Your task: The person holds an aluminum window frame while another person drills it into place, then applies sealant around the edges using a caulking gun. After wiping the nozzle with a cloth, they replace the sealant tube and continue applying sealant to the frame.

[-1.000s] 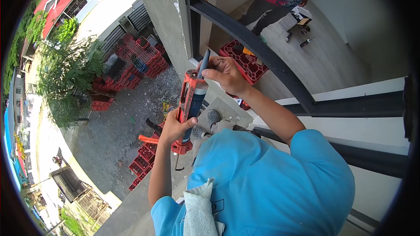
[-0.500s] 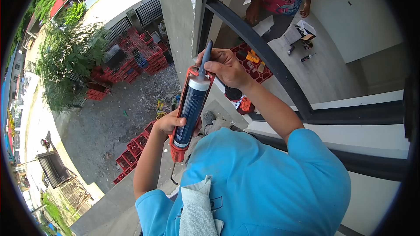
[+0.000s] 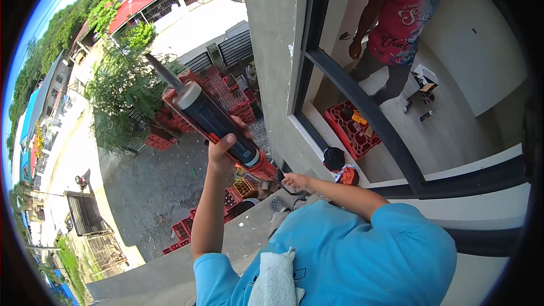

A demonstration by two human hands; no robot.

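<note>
My left hand (image 3: 222, 150) is wrapped around the barrel of a red caulking gun (image 3: 262, 167), thumb on top. A dark sealant cartridge (image 3: 212, 119) with a white collar lies in its frame. The grey nozzle (image 3: 163, 71) points up and to the left, out over the yard. At the gun's back end, my right hand (image 3: 297, 182) has its fingers closed at the bent metal rod; the exact grip is partly hidden.
A dark window frame (image 3: 362, 102) and grey wall (image 3: 272, 39) stand to the right. Inside are a person (image 3: 396, 28), a red crate (image 3: 352, 130) and a white box (image 3: 425, 78). A black-and-red tool (image 3: 334, 160) rests by the sill. Below lies a yard (image 3: 141, 187) with stacked red crates (image 3: 218, 88).
My right hand has left the nozzle and moved to the rod at the back. The gun has tilted, its nozzle swinging left. The view has shifted, and more of the person inside shows.
</note>
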